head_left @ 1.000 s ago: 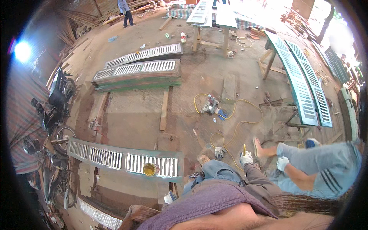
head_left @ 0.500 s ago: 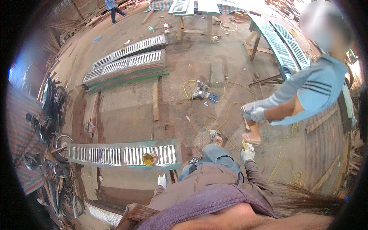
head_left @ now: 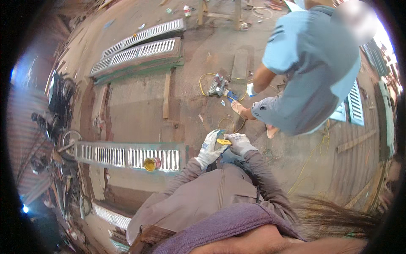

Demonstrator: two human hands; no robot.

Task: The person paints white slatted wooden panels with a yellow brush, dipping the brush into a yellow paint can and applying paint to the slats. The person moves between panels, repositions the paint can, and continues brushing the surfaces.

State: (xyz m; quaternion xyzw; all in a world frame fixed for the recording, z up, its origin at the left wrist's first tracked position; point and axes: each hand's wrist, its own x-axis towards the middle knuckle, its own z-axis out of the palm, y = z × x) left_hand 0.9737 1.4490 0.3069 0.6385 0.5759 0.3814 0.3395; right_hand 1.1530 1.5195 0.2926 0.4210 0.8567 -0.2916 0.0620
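Note:
In front of my waist, my gloved left hand and gloved right hand meet around a small yellow tool. Its kind is not clear. My left fingers curl at its left side; my right fingers close on it from the right. A bluish-green bit shows at the left fingertips, too small to name. To the left of my hands lies a long grey-green louvered panel with white slats. A small open can with yellowish contents stands on that panel.
A stack of louvered panels lies farther off. At right, a person in a light blue shirt bends close by. Yellow cord loops past a power tool. Motorbikes line the left; planks lie right.
My left hand has come up from beside the panel to meet my right hand, which moved left with the yellow tool. The other person has stepped leftward and bent down.

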